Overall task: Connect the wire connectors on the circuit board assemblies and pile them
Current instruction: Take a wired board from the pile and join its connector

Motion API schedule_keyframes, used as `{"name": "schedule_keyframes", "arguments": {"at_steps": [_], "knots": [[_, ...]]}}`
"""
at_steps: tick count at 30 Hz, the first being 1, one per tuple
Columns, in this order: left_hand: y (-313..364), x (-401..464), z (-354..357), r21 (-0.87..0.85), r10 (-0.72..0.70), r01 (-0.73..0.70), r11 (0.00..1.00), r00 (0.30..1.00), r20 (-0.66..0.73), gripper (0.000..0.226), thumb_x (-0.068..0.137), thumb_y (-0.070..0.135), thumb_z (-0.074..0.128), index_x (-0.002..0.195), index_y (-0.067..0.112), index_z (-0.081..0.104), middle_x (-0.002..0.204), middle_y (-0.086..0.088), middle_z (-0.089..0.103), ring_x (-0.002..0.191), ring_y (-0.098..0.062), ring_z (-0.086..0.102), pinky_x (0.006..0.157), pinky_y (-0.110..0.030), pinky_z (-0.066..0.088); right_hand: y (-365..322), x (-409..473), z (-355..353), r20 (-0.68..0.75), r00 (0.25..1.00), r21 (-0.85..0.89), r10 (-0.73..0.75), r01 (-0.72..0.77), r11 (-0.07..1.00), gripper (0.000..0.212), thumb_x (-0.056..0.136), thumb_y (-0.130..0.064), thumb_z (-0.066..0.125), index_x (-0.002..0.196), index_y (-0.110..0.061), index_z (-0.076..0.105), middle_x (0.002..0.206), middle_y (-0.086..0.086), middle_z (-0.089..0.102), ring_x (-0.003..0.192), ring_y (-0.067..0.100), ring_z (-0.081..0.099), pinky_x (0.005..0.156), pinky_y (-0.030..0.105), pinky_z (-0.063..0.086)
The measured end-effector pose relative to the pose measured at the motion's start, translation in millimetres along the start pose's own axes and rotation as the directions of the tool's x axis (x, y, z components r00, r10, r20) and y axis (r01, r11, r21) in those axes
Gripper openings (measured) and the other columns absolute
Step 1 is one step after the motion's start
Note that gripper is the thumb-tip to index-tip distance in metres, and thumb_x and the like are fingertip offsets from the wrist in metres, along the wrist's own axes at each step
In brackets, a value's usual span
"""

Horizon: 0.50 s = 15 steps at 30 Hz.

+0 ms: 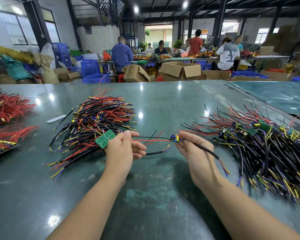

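My left hand (123,149) pinches a green board (105,139) by its near edge, fingers curled round its leads, and my right hand (194,149) is clamped on a second small board (174,139) with blue and yellow parts, a black sleeved cable (206,149) running back under the palm. Both are held up over the middle of the tabletop (163,104), near its front, and a red wire (151,140) and a black wire (151,137) run taut between them. These assemblies look feather-light; I judge the boards stiff but thin, with solder joints that would not like a pull, so I would grip board edges or connector bodies, never the limp, springy wires. Loose ends snag easily. A left pile (95,122) of wired boards lies just beyond my left hand, and a right pile (258,146) spreads toward the tabletop's right edge. Bundles of red leads (9,108) sit at the left edge. Open room is the bare strip between the piles and along the front edge, enough, I think, to work without dragging wires through either heap.
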<state>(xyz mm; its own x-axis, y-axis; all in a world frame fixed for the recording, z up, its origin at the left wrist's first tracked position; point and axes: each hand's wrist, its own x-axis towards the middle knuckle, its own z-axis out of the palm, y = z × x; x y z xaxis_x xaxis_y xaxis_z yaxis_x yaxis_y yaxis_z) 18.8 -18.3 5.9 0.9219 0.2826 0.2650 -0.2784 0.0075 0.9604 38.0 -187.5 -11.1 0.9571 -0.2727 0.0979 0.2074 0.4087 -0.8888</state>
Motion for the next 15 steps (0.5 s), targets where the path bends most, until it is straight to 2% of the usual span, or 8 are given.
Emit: {"name": "schedule_keyframes", "arguments": {"at_steps": [4,8,10,11,12,13,15], "knots": [[-1.0,-3.5,3.8,-0.077,0.005,-0.007,0.997,0.999,-0.032,0.034,0.104,0.021,0.032,0.089,0.011,0.06,0.052,-0.005,0.065,0.042,-0.013,0.058,0.041,-0.017,0.045,1.3,-3.4,1.0,-0.025,0.999,-0.02,-0.023,0.023,1.0,0.034,0.092,0.011,0.044,0.085,-0.008,0.071,0.095,0.017,0.071,0.091,0.021,0.07,0.076,0.022,0.056],[-1.7,-3.3,4.6,-0.098,0.021,-0.029,0.995,0.997,-0.079,0.032,0.103,0.021,0.033,0.088,0.013,0.061,0.051,-0.002,0.063,0.042,-0.011,0.055,0.043,-0.019,0.043,-3.6,-6.6,2.4,-0.018,1.0,-0.002,-0.001,0.001,1.0,0.032,0.093,0.01,0.044,0.087,-0.006,0.071,0.086,0.009,0.073,0.079,0.011,0.071,0.07,0.018,0.055],[0.0,-4.9,4.0,-0.22,0.003,-0.017,0.975,0.998,-0.061,0.026,0.101,0.028,0.041,0.094,0.018,0.063,0.054,0.001,0.063,0.048,-0.008,0.055,0.047,-0.018,0.043,-7.4,-9.1,3.5,0.024,0.999,0.089,0.03,-0.032,0.995,0.028,0.093,0.012,0.043,0.092,-0.001,0.069,0.081,0.006,0.073,0.077,0.01,0.07,0.071,0.019,0.055],[1.6,-6.4,4.0,-0.316,-0.015,0.008,0.949,1.0,-0.022,0.023,0.095,0.038,0.049,0.101,0.021,0.064,0.058,0.003,0.064,0.052,-0.007,0.057,0.049,-0.018,0.045,-9.3,-10.9,4.4,0.041,0.998,0.13,0.042,-0.047,0.99,0.027,0.092,0.013,0.043,0.094,0.001,0.068,0.08,0.006,0.073,0.076,0.01,0.07,0.071,0.019,0.056],[1.9,-7.8,4.0,-0.388,-0.028,0.035,0.921,0.999,0.023,0.037,0.083,0.053,0.059,0.109,0.026,0.061,0.063,0.003,0.065,0.056,-0.007,0.059,0.052,-0.017,0.047,-10.7,-12.9,5.8,0.053,0.997,0.165,0.055,-0.063,0.984,0.027,0.092,0.013,0.043,0.095,0.002,0.068,0.08,0.008,0.073,0.075,0.011,0.07,0.071,0.019,0.056],[2.2,-9.0,4.6,-0.428,-0.044,0.068,0.901,0.997,0.066,0.063,0.065,0.067,0.067,0.117,0.032,0.056,0.068,0.003,0.067,0.059,-0.007,0.06,0.054,-0.017,0.049,-11.4,-14.9,7.8,0.064,0.996,0.192,0.069,-0.08,0.978,0.028,0.091,0.014,0.043,0.095,0.003,0.068,0.08,0.009,0.072,0.074,0.012,0.069,0.07,0.02,0.056],[-1.8,-10.0,8.8,-0.398,-0.057,0.111,0.91,0.988,0.144,0.11,0.032,0.08,0.074,0.127,0.035,0.041,0.075,0.004,0.07,0.061,-0.007,0.062,0.056,-0.018,0.051,-12.0,-18.3,10.9,0.07,0.994,0.224,0.087,-0.1,0.969,0.03,0.09,0.016,0.041,0.093,0.002,0.068,0.08,0.01,0.073,0.073,0.013,0.069,0.069,0.02,0.056]]}}
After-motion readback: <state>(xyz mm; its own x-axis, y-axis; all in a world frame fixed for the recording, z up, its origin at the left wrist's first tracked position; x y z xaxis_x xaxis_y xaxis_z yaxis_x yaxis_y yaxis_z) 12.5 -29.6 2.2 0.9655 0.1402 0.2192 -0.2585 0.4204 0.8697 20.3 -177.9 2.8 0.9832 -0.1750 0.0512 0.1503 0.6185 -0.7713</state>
